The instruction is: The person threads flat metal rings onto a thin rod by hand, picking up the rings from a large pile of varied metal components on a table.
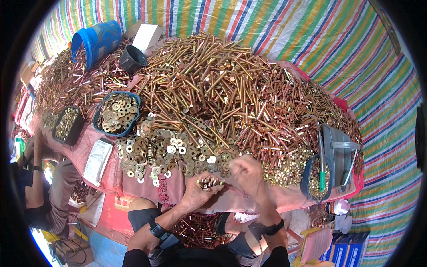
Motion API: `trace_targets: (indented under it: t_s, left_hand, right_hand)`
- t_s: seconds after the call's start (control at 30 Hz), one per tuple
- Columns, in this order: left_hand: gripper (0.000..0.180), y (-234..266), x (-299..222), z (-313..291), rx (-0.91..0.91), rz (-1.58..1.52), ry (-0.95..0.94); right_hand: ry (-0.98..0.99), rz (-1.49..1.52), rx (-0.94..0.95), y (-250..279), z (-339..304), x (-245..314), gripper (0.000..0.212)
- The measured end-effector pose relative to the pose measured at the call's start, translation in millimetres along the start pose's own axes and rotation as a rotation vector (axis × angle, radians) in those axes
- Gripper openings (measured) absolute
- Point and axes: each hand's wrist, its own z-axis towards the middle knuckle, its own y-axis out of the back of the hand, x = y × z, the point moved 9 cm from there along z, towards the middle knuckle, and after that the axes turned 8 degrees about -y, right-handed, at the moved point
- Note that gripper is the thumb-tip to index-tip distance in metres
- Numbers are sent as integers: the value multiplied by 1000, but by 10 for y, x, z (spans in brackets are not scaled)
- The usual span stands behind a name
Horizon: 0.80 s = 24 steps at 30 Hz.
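My left hand [195, 194] is closed around a bundle of metal bolts [210, 182], their ends pointing up out of the grip. It is held over the pink cloth at the near edge of the table, beside the washers. To its right my right hand [249, 174] hangs over the cloth, its fingers curled in but smeared by motion. Whether it holds anything does not show. Just beyond both hands lie a spread of flat washers [153, 149] and a large heap of brassy metal rods [195, 89]. Small gold nuts [291, 169] are piled right of my right hand.
A blue bowl of washers [116, 113], a dark tray of nuts [67, 124] and a white packet [98, 161] stand at left. A blue bucket [95, 44] lies tipped behind. A grey scoop [338, 153] and a green-handled tool [322, 178] are at right. Another person's arm [38, 178] is far left.
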Motion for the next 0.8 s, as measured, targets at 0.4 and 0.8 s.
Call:
trace_targets:
  t_s: [0.4,0.8]
  left_hand:
    - [12,26,85,4,55,3,-113]
    - [11,14,-23,13,19,70,-150]
  right_hand:
    - [-141,-844,140,-46,836,-561,27]
    - [-511,410,-55,254,29,-456,23]
